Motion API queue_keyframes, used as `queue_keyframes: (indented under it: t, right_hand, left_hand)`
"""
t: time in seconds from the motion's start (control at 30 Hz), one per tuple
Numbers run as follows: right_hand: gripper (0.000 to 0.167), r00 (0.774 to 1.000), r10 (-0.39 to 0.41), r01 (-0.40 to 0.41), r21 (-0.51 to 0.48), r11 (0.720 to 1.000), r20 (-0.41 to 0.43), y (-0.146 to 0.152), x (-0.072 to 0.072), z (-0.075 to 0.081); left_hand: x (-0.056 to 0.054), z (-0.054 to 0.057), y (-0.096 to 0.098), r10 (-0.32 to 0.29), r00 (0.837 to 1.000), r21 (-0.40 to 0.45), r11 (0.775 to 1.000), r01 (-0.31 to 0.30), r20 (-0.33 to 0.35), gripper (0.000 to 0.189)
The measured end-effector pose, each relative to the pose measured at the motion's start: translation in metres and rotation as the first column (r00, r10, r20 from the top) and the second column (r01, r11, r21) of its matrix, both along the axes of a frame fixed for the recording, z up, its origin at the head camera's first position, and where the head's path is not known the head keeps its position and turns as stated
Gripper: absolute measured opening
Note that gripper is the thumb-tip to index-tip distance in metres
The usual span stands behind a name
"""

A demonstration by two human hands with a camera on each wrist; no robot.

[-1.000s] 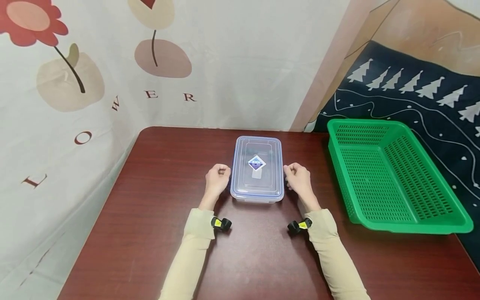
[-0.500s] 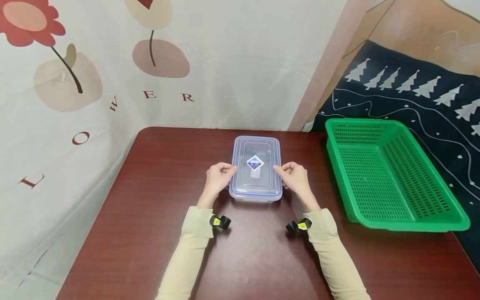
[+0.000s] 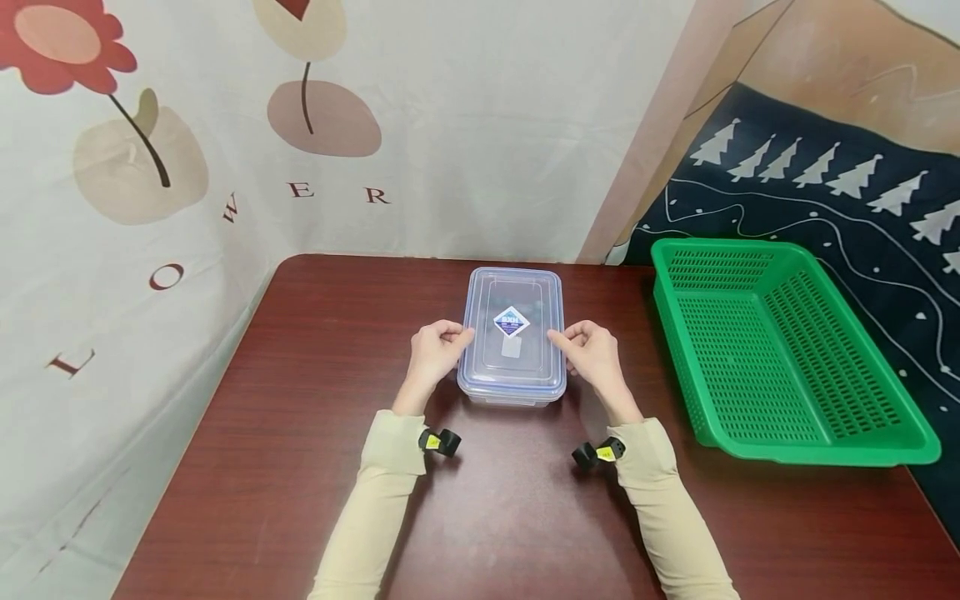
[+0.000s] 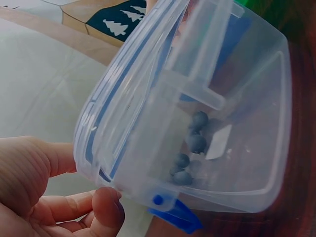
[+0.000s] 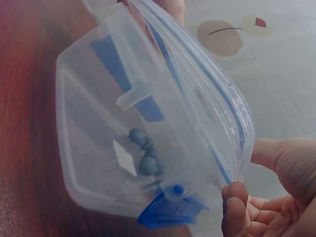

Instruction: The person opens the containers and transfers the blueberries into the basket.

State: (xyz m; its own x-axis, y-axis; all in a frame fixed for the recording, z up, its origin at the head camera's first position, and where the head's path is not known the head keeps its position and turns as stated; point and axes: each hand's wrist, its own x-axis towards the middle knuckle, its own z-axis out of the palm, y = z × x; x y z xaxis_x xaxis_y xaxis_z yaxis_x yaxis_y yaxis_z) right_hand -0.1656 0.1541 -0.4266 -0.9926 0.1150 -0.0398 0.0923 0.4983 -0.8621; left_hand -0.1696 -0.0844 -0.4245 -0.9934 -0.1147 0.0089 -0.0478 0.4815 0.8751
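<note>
A clear plastic food container (image 5: 94,168) with a blue-edged lid (image 3: 512,287) sits mid-table, a diamond sticker on top. My left hand (image 3: 435,357) pinches the lid's left rim, thumb on top and fingers curled below the edge. On the opposite side, my right hand (image 3: 594,357) pinches the right rim the same way. A blue latch (image 4: 177,216) hangs unfastened on the side by the left hand; another blue latch (image 5: 173,207) hangs loose by the right. Several small round dark-blue balls, like blueberries (image 4: 196,143), lie inside beside a white label.
A green plastic basket (image 3: 750,367) with slotted walls stands at the right of the dark red-brown table (image 3: 315,433). Behind the table hangs a pale curtain (image 3: 480,150) with flower prints.
Both hands have moved inward from beside the container, thumbs now over the lid's rims. The lid's far edge shows slightly higher in the head view than half a second ago.
</note>
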Motion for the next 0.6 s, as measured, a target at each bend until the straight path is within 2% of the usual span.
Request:
queue_keyframes:
  t: [0.33, 0.6]
  right_hand:
    - [0.029, 0.996, 0.021, -0.025, -0.043, 0.999, -0.081, -0.013, 0.004, 0.013]
    - [0.027, 0.992, 0.035, -0.046, -0.095, 0.994, -0.118, -0.034, 0.003, 0.012]
  left_hand:
    - [0.005, 0.015, -0.014, 0.022, 1.0, 0.028, 0.999, -0.022, 0.002, 0.026]
    - [0.012, 0.021, -0.034, 0.042, 0.999, 0.073, 0.996, -0.045, 0.034, 0.028]
